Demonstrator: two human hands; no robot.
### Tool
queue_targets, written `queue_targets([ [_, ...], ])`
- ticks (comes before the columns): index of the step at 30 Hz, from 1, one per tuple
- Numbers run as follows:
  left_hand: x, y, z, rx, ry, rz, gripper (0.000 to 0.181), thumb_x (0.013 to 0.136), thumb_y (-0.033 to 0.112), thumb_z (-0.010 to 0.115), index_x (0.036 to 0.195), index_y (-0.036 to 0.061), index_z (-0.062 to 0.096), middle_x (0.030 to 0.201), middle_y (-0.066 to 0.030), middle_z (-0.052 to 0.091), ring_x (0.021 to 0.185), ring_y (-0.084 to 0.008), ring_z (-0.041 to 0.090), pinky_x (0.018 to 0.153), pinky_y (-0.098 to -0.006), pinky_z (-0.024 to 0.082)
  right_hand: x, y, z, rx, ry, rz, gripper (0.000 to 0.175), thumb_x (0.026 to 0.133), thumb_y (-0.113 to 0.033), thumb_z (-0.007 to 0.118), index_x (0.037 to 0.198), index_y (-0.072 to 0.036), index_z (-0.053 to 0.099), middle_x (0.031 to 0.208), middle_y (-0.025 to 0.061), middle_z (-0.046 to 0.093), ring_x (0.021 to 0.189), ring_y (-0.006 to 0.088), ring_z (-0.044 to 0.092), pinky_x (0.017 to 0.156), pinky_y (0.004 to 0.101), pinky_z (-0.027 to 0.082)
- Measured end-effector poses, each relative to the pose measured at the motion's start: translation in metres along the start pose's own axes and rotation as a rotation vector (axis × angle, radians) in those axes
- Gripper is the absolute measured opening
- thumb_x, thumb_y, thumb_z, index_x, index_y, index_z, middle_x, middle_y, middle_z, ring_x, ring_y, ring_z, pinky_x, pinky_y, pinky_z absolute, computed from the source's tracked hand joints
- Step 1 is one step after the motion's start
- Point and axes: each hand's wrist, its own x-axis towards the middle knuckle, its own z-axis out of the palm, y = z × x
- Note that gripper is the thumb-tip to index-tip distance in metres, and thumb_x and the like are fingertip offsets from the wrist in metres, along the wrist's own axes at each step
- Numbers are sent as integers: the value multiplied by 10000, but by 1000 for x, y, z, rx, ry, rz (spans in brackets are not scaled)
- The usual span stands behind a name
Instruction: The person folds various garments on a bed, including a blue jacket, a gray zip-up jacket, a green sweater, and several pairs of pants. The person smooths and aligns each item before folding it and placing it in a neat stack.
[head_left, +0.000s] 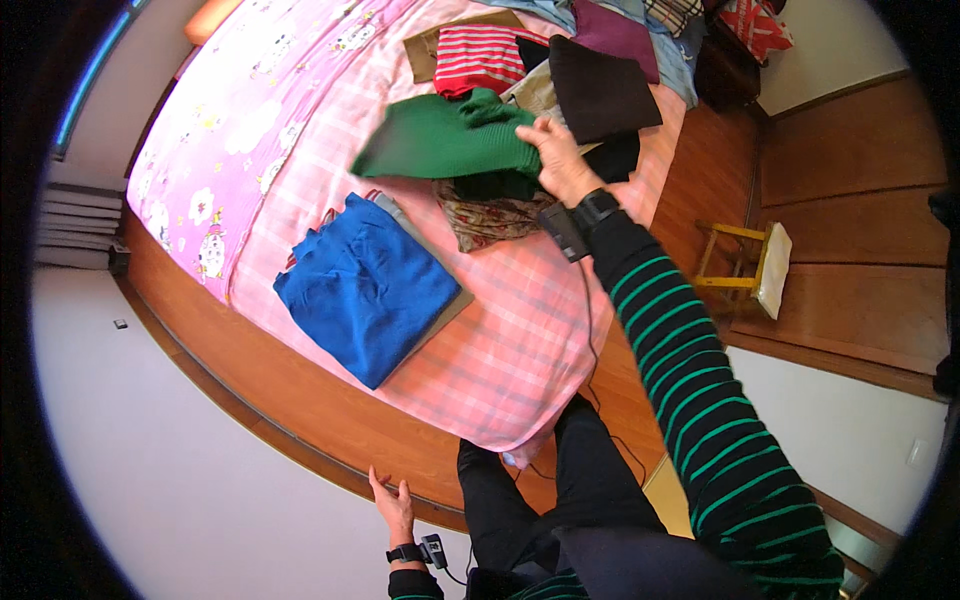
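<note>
My right hand (561, 159) grips one end of a green ribbed knit garment (450, 139), whose blurred far end spreads to the left above the bed. Below that garment lies a crumpled floral-patterned cloth (487, 217). A folded blue garment (367, 289) rests on top of a stack nearer to me, with grey and brown edges showing beneath. My left hand (391, 504) hangs low, off the bed, with its fingers apart and nothing in it. Close beyond my right hand is a dark brown folded garment (604, 90).
Red-and-white striped clothing (484, 60) and a purple garment (615, 37) lie farther up the bed. A pink plaid sheet (525, 300) covers the bed beside a patterned quilt (262, 90). A small yellow-framed stool (772, 270) stands at right. A cable (589, 322) runs down from my right wrist.
</note>
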Motion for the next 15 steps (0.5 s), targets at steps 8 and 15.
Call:
queue_targets([
  [8, -44, 166, -13, -208, 125, 152, 827, 856, 57, 741, 1550, 117, 296, 1208, -118, 594, 697, -122, 577, 630, -255, 507, -58, -267, 55, 54, -564, -166, 138, 933, -77, 660, 876, -145, 555, 868, -27, 649, 751, 113, 655, 684, 274, 565],
  [15, -85, 360, 36, -492, 7, 524, 837, 846, 72, 780, 1543, 109, 318, 1330, -149, 560, 916, -175, 646, 770, -276, 549, -139, -422, 88, -55, -879, -420, 136, 971, -30, 571, 914, -140, 516, 977, -8, 564, 938, 83, 590, 740, 244, 527],
])
